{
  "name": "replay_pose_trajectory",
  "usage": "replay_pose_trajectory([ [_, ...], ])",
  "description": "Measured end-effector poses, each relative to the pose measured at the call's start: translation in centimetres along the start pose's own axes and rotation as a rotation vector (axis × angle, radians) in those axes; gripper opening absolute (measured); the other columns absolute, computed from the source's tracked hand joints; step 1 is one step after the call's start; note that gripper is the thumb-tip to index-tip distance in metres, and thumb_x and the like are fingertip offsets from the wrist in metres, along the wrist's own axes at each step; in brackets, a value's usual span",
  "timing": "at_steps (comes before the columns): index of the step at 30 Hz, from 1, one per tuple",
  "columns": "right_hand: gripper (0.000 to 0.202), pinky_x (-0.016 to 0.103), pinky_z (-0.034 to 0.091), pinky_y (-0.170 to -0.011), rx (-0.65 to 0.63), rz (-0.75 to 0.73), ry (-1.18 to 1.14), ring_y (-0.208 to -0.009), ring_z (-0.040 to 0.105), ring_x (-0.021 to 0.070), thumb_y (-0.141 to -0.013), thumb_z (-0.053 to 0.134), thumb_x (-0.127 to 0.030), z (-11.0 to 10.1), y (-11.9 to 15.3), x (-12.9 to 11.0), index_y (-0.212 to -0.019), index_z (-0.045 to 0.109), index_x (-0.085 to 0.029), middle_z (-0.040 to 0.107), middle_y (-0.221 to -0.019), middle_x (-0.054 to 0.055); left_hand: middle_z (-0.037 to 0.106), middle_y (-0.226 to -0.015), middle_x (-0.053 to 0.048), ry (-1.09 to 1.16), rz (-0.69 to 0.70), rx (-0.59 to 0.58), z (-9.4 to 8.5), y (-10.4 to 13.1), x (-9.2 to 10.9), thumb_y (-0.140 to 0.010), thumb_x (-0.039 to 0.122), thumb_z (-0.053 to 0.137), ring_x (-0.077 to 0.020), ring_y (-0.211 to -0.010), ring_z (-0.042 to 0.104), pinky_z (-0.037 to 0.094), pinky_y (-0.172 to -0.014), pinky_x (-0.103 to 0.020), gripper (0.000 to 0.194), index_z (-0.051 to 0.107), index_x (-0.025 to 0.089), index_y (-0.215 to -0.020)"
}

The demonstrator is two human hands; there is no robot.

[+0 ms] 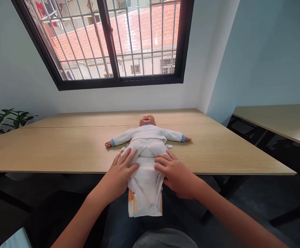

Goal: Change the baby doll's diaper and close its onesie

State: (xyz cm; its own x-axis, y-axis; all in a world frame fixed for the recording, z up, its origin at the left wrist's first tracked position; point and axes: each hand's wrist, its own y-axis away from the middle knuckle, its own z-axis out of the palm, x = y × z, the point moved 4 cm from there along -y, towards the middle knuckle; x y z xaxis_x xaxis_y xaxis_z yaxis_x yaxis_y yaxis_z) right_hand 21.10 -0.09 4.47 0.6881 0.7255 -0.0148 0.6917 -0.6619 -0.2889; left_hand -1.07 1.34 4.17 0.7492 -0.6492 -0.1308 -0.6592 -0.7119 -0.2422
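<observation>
A baby doll (148,132) lies on its back on the table, head toward the window and arms spread wide. It wears a white top with blue cuffs and white cloth around the hips. A white diaper (146,196) with orange side edges stretches from under the doll's hips toward me, its front end hanging past the table edge. My left hand (122,168) rests on the left side of the doll's lower body and the diaper, fingers extended. On the opposite side, my right hand (174,172) lies with its fingers spread over the cloth. White tabs (169,146) stick out beside the hips.
The light wooden table (62,148) runs up to the wall beneath a barred window (119,81). A second table (281,115) stands at the right. A green plant (13,119) is at the left, and a pale flat object (17,239) shows at lower left.
</observation>
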Motion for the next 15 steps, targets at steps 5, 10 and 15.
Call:
replay_pose_trajectory([
  [5, 0.022, 0.056, 0.021, -0.120, 0.007, -0.012, -0.013, -0.117, 0.053, 0.0271, -0.078, 0.056, -0.004, 0.5, -0.3, 0.0, -0.091, 0.063, -0.020, 0.064, -0.110, 0.010, 0.027, -0.165, -0.002, 0.015, -0.006, -0.017, 0.1, -0.9, -0.5, -0.073, -0.006, 0.042, -0.0325, -0.154, 0.014, 0.030, -0.118, -0.060, 0.062, 0.067, 0.025, -0.119],
  [10, 0.027, 0.051, 0.029, -0.115, 0.031, -0.010, -0.181, -0.106, 0.057, 0.0228, -0.073, 0.051, 0.003, -0.2, -0.4, 1.0, -0.080, 0.061, -0.021, 0.066, -0.100, 0.004, 0.034, -0.162, 0.000, 0.301, -0.012, 0.028, -0.7, -0.5, -1.7, -0.085, 0.005, 0.044, -0.0291, -0.153, 0.019, 0.037, -0.118, -0.050, 0.048, 0.070, 0.028, -0.118],
  [15, 0.023, 0.037, 0.047, -0.094, 0.185, 0.171, -0.350, -0.106, 0.055, 0.0232, -0.081, 0.054, -0.006, -1.6, -0.9, 2.7, -0.095, 0.062, -0.021, 0.062, -0.110, 0.007, 0.060, -0.139, -0.005, 0.523, -0.179, 0.159, -2.3, -1.3, -1.5, -0.094, 0.017, 0.039, -0.0250, -0.125, 0.059, 0.051, -0.103, -0.039, 0.036, 0.071, 0.026, -0.109],
])
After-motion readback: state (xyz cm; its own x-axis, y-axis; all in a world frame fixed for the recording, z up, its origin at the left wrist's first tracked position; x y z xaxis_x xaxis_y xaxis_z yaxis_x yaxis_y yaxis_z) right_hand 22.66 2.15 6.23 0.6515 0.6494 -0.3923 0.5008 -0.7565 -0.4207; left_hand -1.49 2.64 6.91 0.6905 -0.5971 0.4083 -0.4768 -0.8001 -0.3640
